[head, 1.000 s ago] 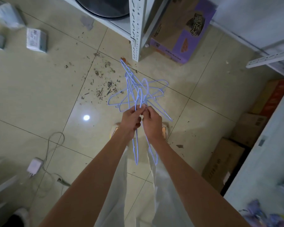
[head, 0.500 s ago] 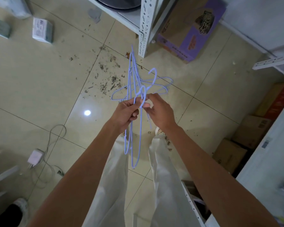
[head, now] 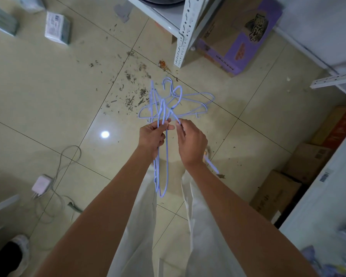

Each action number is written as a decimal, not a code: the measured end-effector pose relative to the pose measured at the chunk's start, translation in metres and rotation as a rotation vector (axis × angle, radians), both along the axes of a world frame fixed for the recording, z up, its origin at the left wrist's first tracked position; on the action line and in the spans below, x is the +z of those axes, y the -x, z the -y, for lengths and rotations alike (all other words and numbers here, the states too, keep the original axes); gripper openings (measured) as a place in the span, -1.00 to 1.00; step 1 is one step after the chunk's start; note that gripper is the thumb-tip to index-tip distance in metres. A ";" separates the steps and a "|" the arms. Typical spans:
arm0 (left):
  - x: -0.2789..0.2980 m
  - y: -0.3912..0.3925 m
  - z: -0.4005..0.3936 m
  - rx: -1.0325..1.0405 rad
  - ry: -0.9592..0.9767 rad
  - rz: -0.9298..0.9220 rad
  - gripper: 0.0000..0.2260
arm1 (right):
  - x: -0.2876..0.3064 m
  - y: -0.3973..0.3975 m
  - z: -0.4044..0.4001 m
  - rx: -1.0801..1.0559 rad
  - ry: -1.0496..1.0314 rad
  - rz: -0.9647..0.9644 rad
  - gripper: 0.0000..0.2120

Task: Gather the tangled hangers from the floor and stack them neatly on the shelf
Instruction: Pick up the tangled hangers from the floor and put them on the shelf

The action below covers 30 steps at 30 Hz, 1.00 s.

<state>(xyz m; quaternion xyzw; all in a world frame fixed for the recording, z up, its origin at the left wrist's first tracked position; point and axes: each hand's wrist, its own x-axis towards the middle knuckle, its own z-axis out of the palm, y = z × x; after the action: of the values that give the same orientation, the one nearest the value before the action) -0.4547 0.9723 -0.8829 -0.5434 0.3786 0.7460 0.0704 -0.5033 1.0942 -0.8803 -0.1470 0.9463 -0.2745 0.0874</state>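
Observation:
A tangle of thin light-blue wire hangers (head: 169, 105) hangs in the air above the tiled floor, in front of me at centre frame. My left hand (head: 151, 137) is closed around several of their wires, and loops dangle below it between my legs. My right hand (head: 192, 142) pinches one wire at the tangle's right side with thumb and fingertips. A white metal shelf (head: 183, 31) stands beyond the hangers at the top. Another pale shelf surface (head: 326, 206) lies at the right edge.
Dirt and debris (head: 134, 96) litter the tiles under the hangers. A purple-and-brown carton (head: 240, 37) sits under the far shelf. Brown boxes (head: 276, 194) line the right side. A white charger with cable (head: 41, 184) lies at left, small white packs (head: 57, 28) at top left.
The tangle has turned in my hands, its hooks and arms now fanning to the right. My hands have drawn slightly apart, the right one pulling a single wire aside.

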 end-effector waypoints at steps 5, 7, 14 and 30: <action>-0.009 -0.011 0.011 0.057 0.094 0.094 -0.84 | 0.001 0.002 -0.006 -0.164 0.044 0.027 -0.86; -0.013 -0.017 0.020 0.053 0.168 0.135 -0.82 | -0.002 0.007 -0.009 -0.181 0.076 0.092 -0.83; -0.020 -0.041 0.050 0.134 0.164 0.173 -0.79 | -0.031 0.034 -0.007 -0.136 -0.045 0.237 -0.80; -0.029 -0.063 0.035 0.019 0.118 0.000 -0.79 | -0.060 0.045 0.009 -0.206 0.244 0.882 -0.47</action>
<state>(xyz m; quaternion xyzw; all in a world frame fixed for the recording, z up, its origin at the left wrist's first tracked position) -0.3913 0.9369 -0.9124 -0.5502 0.4168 0.7229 0.0313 -0.5484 1.0853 -0.9403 0.0694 0.7890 -0.4275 0.4357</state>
